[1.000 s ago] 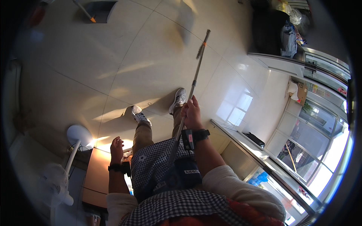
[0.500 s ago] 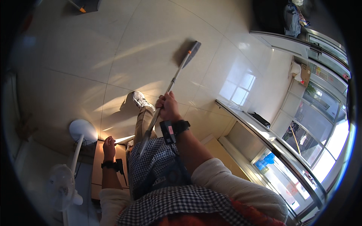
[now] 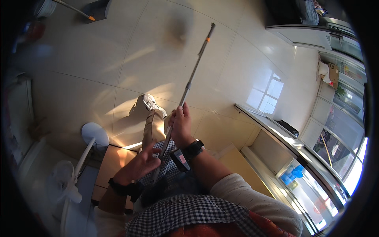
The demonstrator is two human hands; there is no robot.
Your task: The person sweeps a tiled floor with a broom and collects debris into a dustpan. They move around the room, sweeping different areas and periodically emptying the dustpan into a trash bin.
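A broom with a slim grey handle slants up and away from my body, lifted over the tiled floor. Its orange collar shows near the far end, and the head is seen nearly edge-on as a thin dark strip. My right hand is closed around the middle of the handle. Beside the lower handle is my left hand, its fingers stretched toward the pole and apart; whether they touch it is hard to see. Each wrist wears a black strap with a small device.
A long-handled dustpan with an orange collar stands at the far left. A white pedestal fan with a round base is at my left, next to a wooden cabinet. Glass-doored framing runs along my right.
The broom has risen and turned so its head shows edge-on. My left hand has come up from beside the cabinet to the lower handle. My right hand still grips the pole.
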